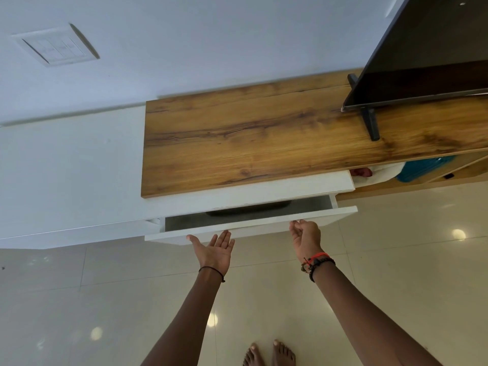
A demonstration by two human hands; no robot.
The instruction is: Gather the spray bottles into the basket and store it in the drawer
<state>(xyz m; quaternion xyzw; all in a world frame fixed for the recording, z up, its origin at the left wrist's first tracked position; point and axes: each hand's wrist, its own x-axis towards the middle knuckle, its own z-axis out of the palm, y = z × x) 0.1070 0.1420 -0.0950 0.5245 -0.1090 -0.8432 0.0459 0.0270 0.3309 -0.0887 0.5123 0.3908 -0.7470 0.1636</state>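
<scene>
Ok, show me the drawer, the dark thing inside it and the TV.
drawer (264,222): head view, on its white front panel.
dark thing (248,209): head view, on its rim showing under the wooden top.
TV (427,62): head view, on the dark screen.

The left hand (215,250) lies palm-up and flat, the right hand (305,237) loosely curled, both outstretched.

White-fronted wooden drawer (264,223): lined in grey. Brown wooden cabinet top (264,143): streaked with dark grain. Glossy floor tiles (396,260): coloured cream. Flat television screen (422,62): finished black.
</scene>
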